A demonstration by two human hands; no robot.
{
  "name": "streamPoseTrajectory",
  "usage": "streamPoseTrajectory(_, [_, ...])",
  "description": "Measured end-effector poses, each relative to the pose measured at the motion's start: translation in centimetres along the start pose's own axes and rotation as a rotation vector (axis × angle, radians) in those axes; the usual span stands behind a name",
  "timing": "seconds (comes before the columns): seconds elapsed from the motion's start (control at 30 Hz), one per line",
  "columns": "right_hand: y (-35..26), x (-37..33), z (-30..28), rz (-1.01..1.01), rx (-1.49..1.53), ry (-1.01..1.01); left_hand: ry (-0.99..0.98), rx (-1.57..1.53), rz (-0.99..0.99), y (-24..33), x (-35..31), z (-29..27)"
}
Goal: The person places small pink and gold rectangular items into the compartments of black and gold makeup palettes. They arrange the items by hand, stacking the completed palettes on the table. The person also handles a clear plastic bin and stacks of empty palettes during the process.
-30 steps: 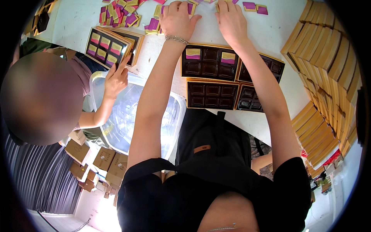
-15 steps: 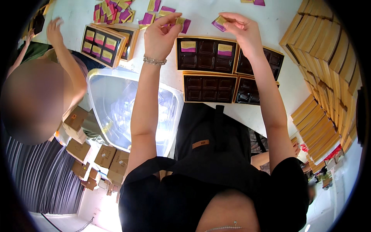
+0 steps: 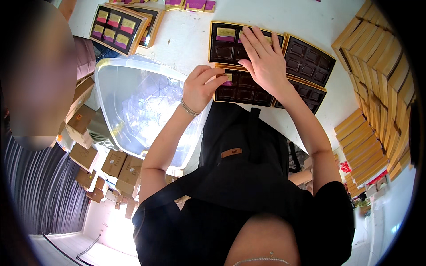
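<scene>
My left hand point(image 3: 199, 88) is pinched at the left end of the near-left box point(image 3: 242, 98), its fingertips on a small gold-and-purple wrapped chocolate point(image 3: 227, 80) in the upper-left compartment. My right hand point(image 3: 266, 62) lies palm down with fingers stretched over the far-left box point(image 3: 224, 51). That box has one gold-and-purple chocolate point(image 3: 226, 34) in its upper-left corner; gold wrapping also shows between and beside my right fingers, partly covered. Dark compartments without chocolates show in the far-right box point(image 3: 309, 60) and the near-right box point(image 3: 306, 95), which my right wrist partly hides.
Left on the white table point(image 3: 186, 33) leans a filled chocolate box point(image 3: 116, 29) against another. Loose wrapped chocolates point(image 3: 195, 4) lie at the far edge. A clear plastic tub point(image 3: 106, 102) stands left, beside a person point(image 3: 86, 60). Stacked gold-edged boxes point(image 3: 377, 57) rise at right.
Both hands have come back from the far chocolates to the boxes. The left now has a chocolate at the near-left box; the right has opened flat over the far-left box. The view has shifted.
</scene>
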State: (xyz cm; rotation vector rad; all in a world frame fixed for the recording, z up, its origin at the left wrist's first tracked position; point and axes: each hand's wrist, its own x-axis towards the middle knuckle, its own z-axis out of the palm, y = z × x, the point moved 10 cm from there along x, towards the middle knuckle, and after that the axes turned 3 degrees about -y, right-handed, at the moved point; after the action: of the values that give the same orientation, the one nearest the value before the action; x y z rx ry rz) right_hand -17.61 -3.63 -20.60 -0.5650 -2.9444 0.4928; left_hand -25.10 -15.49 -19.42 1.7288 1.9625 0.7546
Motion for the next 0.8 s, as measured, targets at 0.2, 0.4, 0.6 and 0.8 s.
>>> streamPoseTrajectory(0.2, [0.1,-0.3,1.2,0.011,-0.034,-0.149,-0.079,0.181,0.011,2.8,-3.0,3.0])
streamPoseTrajectory(0.4, [0.3,-0.5,1.4,0.001,-0.017,-0.196,-0.299,0.259,0.096,2.6,-3.5,7.0])
streamPoseTrajectory(0.6, [-0.1,1.7,-1.3,-0.06,0.135,0.078,-0.432,0.336,0.086,2.3,-3.0,7.6])
streamPoseTrajectory(0.8, [-2.3,13.7,0.4,-0.127,0.172,0.165,-0.348,0.204,0.119,2.4,-2.0,5.8])
